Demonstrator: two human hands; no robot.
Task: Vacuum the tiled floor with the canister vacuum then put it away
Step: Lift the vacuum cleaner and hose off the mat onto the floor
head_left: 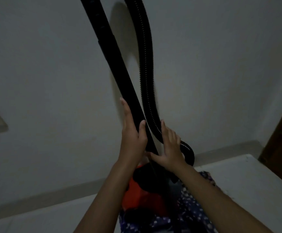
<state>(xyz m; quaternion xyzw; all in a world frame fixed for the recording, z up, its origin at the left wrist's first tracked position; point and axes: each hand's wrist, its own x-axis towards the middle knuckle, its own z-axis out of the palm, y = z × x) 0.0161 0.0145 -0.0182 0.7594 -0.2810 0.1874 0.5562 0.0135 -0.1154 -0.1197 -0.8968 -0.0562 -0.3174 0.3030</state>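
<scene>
Black wand (118,68) and hose (146,64) cut off (top edge)

Red canister vacuum (136,195) sits on pale tiled floor (246,174) beside wall (52,64)

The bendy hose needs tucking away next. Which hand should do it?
Probably the right hand: its fingers rest on the hose, while the left hand is busy holding the stiff tube.

Smooth matt black plastic wand (118,68); ribbed, faintly shiny plastic hose (146,64); red plastic canister (136,195); matt painted wall (35,64); dark wood door (281,148).
</scene>
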